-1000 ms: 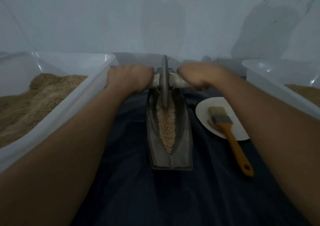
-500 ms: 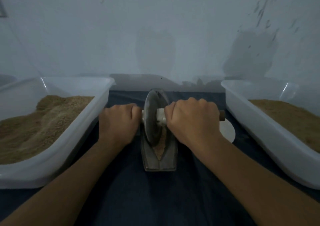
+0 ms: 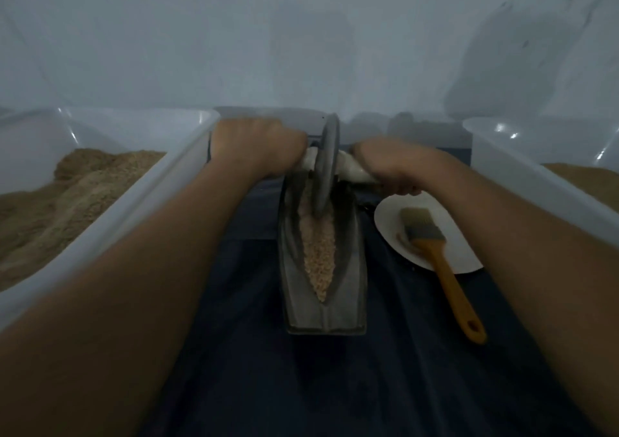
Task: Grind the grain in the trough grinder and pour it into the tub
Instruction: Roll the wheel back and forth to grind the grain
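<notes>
While we've only got the head camera to go on, it shows the geometry pretty well. Our left hand [image 3: 258, 148] is curled tight round the pale axle [image 3: 351, 168] on one side of the grinding wheel [image 3: 326, 165], and our right hand [image 3: 392, 168] is wrapped round the same axle on the other side, so both fists are gripping, nothing spread or loose. The wheel stands on edge at the far end of the trough grinder [image 3: 323, 266], its rim down in the grain [image 3: 320, 252].

What matters for the next stroke: the trough's long axis runs straight toward and away from us, and the axle sits square across it. The grain lies in a narrow strip along the groove, and nearly all of it sits on our side of the wheel. So we reckon the next roll has to come back toward us along that line, with both hands pulling evenly or the wheel will skew against the trough walls.

For the pour later, the left tub [image 3: 140, 202] sits just beside the trough, nearer our left hand; the right tub [image 3: 522, 168] is further out, past the plate [image 3: 449, 252] with the brush [image 3: 438, 255] across it. The grain looks coarse, so we'd say the grinding isn't done yet.
</notes>
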The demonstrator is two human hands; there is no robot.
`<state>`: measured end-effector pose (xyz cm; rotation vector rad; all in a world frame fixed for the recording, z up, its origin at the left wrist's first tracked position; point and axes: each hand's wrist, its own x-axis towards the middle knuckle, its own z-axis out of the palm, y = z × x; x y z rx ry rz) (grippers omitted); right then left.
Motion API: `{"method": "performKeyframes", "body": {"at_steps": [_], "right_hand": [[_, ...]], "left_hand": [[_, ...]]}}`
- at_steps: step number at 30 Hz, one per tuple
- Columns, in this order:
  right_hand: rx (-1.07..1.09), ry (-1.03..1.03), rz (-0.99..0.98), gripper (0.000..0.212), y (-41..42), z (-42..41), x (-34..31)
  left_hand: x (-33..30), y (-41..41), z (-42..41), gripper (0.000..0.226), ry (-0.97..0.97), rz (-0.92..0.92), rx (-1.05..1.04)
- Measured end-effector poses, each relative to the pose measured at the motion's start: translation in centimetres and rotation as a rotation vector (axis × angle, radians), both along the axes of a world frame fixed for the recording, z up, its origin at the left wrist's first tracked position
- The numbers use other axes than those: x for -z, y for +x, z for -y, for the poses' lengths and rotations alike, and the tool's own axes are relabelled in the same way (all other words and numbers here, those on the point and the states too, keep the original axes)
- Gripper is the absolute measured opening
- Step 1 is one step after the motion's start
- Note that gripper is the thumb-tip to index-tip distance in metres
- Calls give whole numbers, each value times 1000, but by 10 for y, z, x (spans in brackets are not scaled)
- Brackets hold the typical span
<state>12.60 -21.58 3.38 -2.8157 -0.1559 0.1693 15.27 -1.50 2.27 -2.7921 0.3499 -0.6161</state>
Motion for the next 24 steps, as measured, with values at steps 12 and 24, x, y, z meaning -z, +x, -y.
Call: {"method": "performKeyframes", "body": {"at_steps": [12,24], "right_hand": [[60,-209,370,37,-32,-10,7],[-5,-253,725,56,-85,-12,25]], "left_hand": [[24,-62,-12,14,-76,216,113],[35,-130,-24,37,0,240,88]]}}
